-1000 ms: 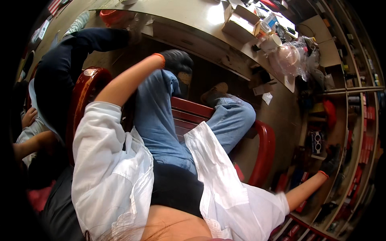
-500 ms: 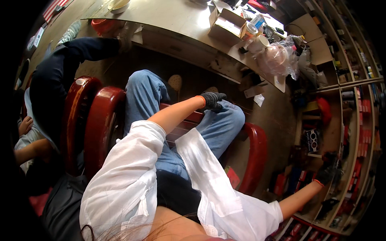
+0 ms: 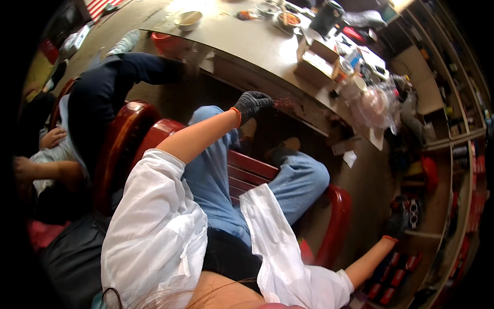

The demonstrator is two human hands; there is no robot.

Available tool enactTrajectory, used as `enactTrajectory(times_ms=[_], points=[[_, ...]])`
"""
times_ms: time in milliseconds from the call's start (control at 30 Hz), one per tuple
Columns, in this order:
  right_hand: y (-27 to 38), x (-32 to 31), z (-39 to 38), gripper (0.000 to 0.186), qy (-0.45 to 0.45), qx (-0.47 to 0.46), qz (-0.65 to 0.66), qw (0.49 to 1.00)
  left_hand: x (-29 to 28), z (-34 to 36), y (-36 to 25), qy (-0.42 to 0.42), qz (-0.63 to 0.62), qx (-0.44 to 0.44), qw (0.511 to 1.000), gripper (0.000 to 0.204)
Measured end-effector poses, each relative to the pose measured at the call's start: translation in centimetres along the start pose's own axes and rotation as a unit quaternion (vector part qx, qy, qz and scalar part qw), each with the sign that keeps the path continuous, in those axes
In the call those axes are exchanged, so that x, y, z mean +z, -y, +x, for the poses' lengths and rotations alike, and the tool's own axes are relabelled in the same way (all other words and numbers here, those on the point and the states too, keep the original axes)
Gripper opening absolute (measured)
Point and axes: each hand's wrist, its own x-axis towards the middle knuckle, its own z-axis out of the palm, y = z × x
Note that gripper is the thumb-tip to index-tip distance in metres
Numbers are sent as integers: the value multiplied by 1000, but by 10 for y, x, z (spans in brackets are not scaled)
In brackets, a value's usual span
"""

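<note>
Head view: the left hand [image 3: 253,105], in a dark grey knitted glove with an orange cuff, hangs near the close edge of the long pale tabletop [image 3: 242,38], fingers stretched out together; whether they pinch the blurred reddish wisps [image 3: 283,102] just beyond their tips, I cannot tell. Far to the right, the right hand [image 3: 396,222], gloved alike, is beside the dark box with a white double-ring shape [image 3: 413,214] standing in the tan wooden shelving [image 3: 424,235]. Its fingers are too dark to show whether they grip anything. Judging by looks, the box is probably light, stiff card, easy to dent; its side edges would give the safest hold, with gentle pressure. The wisps seem thin, soft and nearly weightless, best taken between fingertips and thumb.
</note>
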Motion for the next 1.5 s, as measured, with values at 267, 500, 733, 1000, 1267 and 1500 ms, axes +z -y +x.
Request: enactTrajectory(times_ms=[267, 500, 733, 1000, 1267, 1500], points=[[-9, 91, 30, 20, -90, -29, -69, 993, -66, -32, -37, -96, -145, 5, 985, 15], [80, 335, -45, 15, 207, 19, 43, 977, -67, -51, -47, -99, -205, -2, 974, 15], [93, 484, -87, 25, 243, 0, 17, 970, -53, -57, -43, -52, -161, 47, 984, 17], [60, 514, -101, 14, 147, 89, 182, 968, -55, -55, -44, 11, -119, 4, 993, 14], [39, 493, -106, 10, 178, 173, 359, 900, -56, -50, -33, -25, -125, 5, 992, 8], [21, 464, -106, 4, 185, 248, 506, 805, -54, -37, -12, -91, -181, 20, 979, 11]])
